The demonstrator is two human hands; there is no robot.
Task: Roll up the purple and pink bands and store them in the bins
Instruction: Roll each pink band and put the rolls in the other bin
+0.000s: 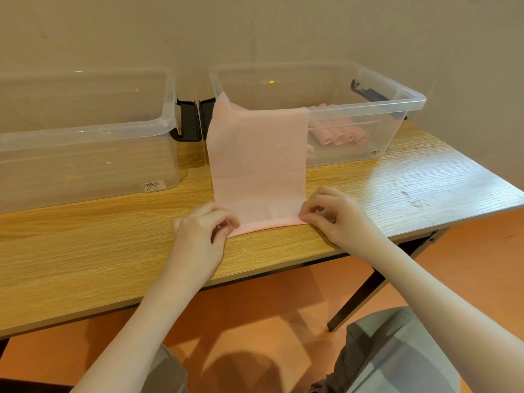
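Pink band (256, 157) thin, limp, stretchy; left hand (202, 231) and right hand (330, 215) pinch its 6 o'clock corners; roll from there.

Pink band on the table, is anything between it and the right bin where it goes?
Nothing visible blocks it. The pink band already drapes over the right bin rim; both hands pinch its near end.

Two clear bins (85, 131), one flat pink band (256, 163), about four rolled pink bands (340, 136), two hands (201, 231)
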